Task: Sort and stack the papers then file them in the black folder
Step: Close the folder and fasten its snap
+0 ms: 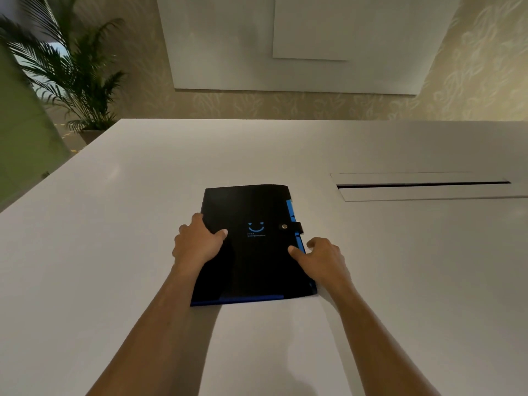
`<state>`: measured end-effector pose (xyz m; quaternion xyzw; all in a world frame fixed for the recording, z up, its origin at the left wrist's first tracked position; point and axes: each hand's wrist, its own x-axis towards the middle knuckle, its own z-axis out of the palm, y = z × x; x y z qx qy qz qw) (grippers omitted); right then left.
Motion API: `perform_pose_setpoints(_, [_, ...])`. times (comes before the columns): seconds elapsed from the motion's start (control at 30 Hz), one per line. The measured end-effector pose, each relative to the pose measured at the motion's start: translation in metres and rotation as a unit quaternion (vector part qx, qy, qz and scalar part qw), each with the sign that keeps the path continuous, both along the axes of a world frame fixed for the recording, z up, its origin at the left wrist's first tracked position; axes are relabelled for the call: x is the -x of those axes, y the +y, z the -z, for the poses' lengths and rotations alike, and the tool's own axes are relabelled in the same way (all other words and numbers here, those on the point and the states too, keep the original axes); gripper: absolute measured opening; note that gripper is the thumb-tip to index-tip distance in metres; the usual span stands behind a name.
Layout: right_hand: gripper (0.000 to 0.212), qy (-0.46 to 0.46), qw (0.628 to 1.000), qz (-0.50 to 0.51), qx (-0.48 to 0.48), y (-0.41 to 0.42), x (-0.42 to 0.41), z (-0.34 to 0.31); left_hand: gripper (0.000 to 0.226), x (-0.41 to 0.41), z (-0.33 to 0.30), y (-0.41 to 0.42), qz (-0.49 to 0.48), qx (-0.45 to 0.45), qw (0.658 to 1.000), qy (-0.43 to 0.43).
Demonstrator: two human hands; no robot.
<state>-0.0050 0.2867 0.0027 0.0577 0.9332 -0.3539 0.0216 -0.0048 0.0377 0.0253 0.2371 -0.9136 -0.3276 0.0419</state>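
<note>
On the white table (114,252), straight ahead of you, the black folder (251,261) is lying flat and closed, its strap (294,225) snapped down over the cover at the right edge. You are flanking the folder with both hands. Your left hand (197,242) is wrapping the folder's left edge — thumb (220,233) lying on top of the cover, the other fingers curling down past the edge, so whether they are under it cannot be told. Your right hand (325,260) is sitting at the folder's right edge, loosely curled, with its thumb (295,252) pressing on the cover beside the blue tabs (291,208); the fingers are resting beyond the edge, holding nothing that shows. A blue smile mark (256,227) is showing mid-cover, between your two thumbs, and a blue strip (237,300) is peeking out along the folder's near edge. Right of the folder and farther back, a long slot (423,184) is cutting into the table. Far left of the folder, past the table's corner, a palm (71,78) is standing against the patterned wall (471,67).
</note>
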Motion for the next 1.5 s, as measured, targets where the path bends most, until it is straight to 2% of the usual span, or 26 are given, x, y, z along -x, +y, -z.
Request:
perform_pose_setpoints(0.1, [0.033,-0.045,0.991,0.022,0.123,0.006,0.002,-0.003,0.062,0.004,-0.001,-0.010,-0.019,-0.151,0.988,0.011])
perform_pose_setpoints(0.17, [0.037,-0.072,0.977,0.017,0.199,0.010,0.005,-0.007,0.057,0.006,-0.002,-0.008,-0.020,-0.228,0.973,0.015])
perform_pose_setpoints(0.3, [0.048,-0.117,0.921,-0.026,0.369,0.022,0.008,-0.014,0.055,0.014,-0.005,0.001,0.005,-0.314,0.948,0.046])
perform_pose_setpoints(0.43, [0.046,-0.118,0.878,-0.046,0.461,0.040,0.017,-0.018,0.056,0.024,-0.010,0.007,0.055,-0.361,0.929,0.054])
perform_pose_setpoints(0.53, [0.049,-0.071,0.871,-0.021,0.486,0.051,0.034,-0.019,0.059,0.035,-0.014,0.015,0.084,-0.421,0.901,0.062])
perform_pose_setpoints(0.67, [0.060,-0.022,0.873,-0.001,0.487,0.064,0.065,-0.021,0.056,0.059,-0.024,0.029,0.104,-0.439,0.890,0.073])
perform_pose_setpoints(0.8, [0.063,0.000,0.876,0.005,0.483,0.077,0.107,-0.028,0.059,0.091,-0.030,0.048,0.115,-0.405,0.903,0.083])
perform_pose_setpoints(0.93, [0.055,0.024,0.905,0.004,0.425,0.087,0.153,-0.036,0.055,0.132,-0.031,0.063,0.110,-0.365,0.919,0.098])
perform_pose_setpoints(1.17, [0.065,0.068,0.943,0.038,0.324,0.092,0.229,-0.036,0.039,0.209,-0.021,0.083,0.115,-0.267,0.946,0.145])
perform_pose_setpoints(1.5, [0.069,0.084,0.988,0.037,0.128,0.087,0.328,-0.006,0.037,0.307,0.016,0.083,0.108,-0.146,0.971,0.157])
